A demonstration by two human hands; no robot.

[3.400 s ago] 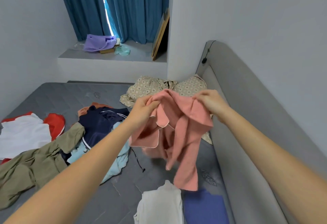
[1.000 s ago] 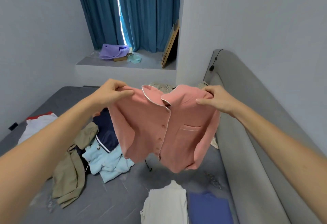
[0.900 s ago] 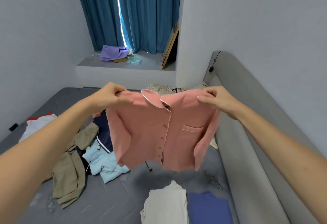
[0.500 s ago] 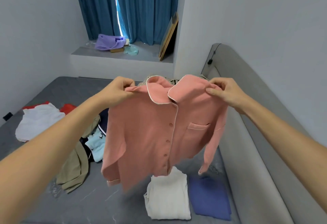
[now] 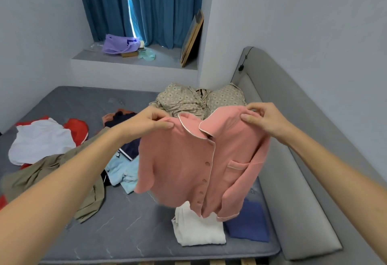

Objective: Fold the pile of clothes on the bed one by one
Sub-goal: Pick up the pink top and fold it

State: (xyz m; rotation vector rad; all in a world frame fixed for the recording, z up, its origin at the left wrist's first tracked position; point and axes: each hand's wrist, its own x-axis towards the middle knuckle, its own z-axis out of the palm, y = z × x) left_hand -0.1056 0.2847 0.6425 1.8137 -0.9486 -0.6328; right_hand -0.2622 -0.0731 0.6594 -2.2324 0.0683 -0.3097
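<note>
**Two Hands, One Pink Shirt Held Aloft**

Two bare hands are raised above the grey quilted mattress [image 5: 129,229], and between them a salmon-pink buttoned pyjama shirt with white piping and a chest pocket [image 5: 196,164] is held in the air, front facing the camera. The left shoulder seam is pinched by the left hand [image 5: 150,121] between thumb and curled fingers; the opposite shoulder is pinched the same way by the right hand [image 5: 263,118]. Nothing else is held in either hand.

Beneath the shirt's hem, on the mattress, a folded white garment [image 5: 199,231] and a folded dark-blue garment [image 5: 249,225] are laid side by side. Left of the shirt, an unfolded heap is seen: a navy top [image 5: 127,149], a pale-blue piece [image 5: 121,172], olive-khaki trousers [image 5: 52,172] and a white-and-red garment [image 5: 41,139]. Behind the shirt, a beige patterned garment [image 5: 188,99] is bunched near the grey padded headboard [image 5: 293,160].

The fabric is judged to be soft, light and limp: the sleeves droop and the body hangs without stiffness, so little grip force should be needed. A hold at both shoulder seams is judged best, since the garment is kept square there and can be lowered flat onto the mattress. The open collar and loose sleeves are likely to flop and crease unless smoothed.
</note>
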